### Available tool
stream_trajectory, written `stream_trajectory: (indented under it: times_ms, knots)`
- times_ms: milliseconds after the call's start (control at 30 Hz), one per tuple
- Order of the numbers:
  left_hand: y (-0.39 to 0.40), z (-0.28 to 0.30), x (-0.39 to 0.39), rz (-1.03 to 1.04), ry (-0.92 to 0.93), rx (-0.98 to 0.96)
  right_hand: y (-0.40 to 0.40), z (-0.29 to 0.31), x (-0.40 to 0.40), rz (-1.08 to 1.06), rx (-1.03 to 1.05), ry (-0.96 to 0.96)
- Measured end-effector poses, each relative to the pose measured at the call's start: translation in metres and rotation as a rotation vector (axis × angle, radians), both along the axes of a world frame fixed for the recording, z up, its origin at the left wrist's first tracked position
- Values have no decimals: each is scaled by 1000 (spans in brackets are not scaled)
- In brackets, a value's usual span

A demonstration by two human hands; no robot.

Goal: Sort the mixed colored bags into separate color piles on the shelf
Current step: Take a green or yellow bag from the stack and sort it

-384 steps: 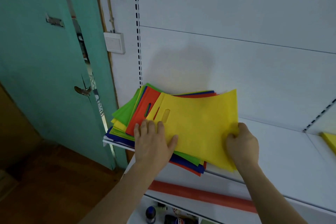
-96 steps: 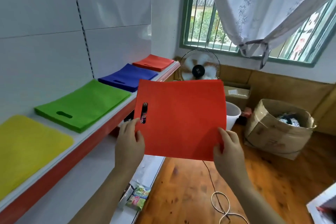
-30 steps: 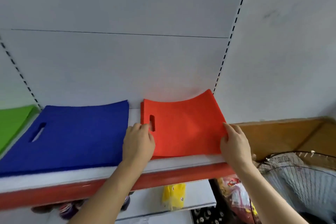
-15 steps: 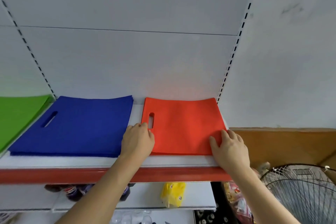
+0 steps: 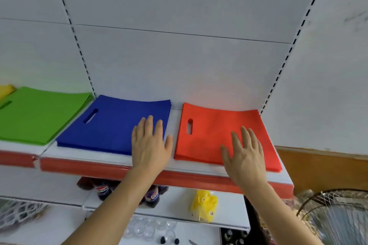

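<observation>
A pile of red bags (image 5: 217,131) lies flat at the right end of the white shelf (image 5: 107,157). Beside it on the left sits a blue pile (image 5: 113,125), then a green pile (image 5: 37,113), and a corner of a yellow bag (image 5: 6,90) shows at the far left edge. My left hand (image 5: 149,143) is spread flat, over the blue pile's right front corner. My right hand (image 5: 245,155) is spread flat over the red pile's front right part. Neither hand holds anything. Whether the palms touch the bags I cannot tell.
The shelf has a red front strip (image 5: 179,180). Below it a lower shelf carries dark soda bottles (image 5: 103,191) and a yellow packet (image 5: 205,205). A wire fan guard (image 5: 336,217) stands at the lower right. A white wall (image 5: 322,85) closes the shelf's right end.
The red bag has been laid on the red pile and let go. My left hand slid left from the red bag's handle hole to the blue pile. My right hand opened flat.
</observation>
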State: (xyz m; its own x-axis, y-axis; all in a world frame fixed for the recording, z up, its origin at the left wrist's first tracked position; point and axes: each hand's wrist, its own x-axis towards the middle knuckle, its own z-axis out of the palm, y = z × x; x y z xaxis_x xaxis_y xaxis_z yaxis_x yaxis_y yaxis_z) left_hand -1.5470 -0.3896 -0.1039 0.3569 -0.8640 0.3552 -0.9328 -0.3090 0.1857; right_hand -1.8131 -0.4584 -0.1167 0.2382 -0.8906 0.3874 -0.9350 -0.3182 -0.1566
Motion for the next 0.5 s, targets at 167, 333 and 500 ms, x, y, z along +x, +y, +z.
stream_trajectory:
  times_ms: [167,333,500]
  knots:
    - [51,7,57,85,-35,17,34,5,80,168,-58,-24]
    - [121,11,135,152,-46,19,85,6,172,268,-35,-14]
    - [201,5,216,242,-47,23,137,-1,269,380,-25,26]
